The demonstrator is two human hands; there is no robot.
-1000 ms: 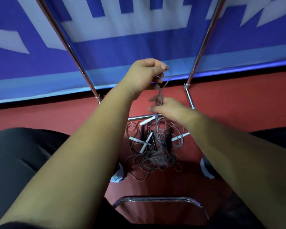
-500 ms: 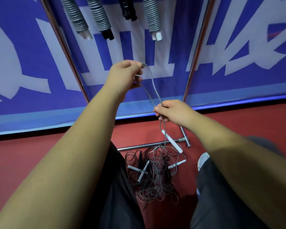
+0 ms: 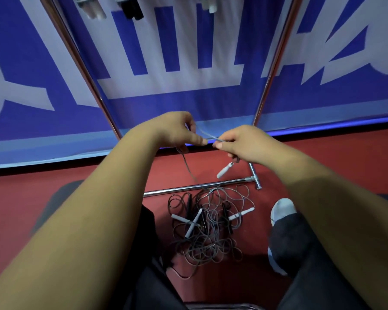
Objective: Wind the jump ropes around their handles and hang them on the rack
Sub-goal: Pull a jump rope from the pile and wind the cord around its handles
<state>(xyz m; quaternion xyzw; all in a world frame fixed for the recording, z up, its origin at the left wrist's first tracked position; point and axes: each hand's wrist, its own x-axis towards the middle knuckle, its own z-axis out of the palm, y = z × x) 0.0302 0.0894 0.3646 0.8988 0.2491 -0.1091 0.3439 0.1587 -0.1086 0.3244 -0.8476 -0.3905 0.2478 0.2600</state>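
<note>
The left hand and right hand pinched the grey cord; its white handle hung under the right hand, slanting down-left

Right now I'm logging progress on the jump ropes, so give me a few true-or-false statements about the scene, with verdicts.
1. The left hand and the right hand both pinch one grey rope. True.
2. A white handle dangles below the right hand. True.
3. No ropes are left lying loose. False: a tangled pile lies on the red floor.
4. Nothing is hung up. False: wound ropes hang on the rack.
</note>
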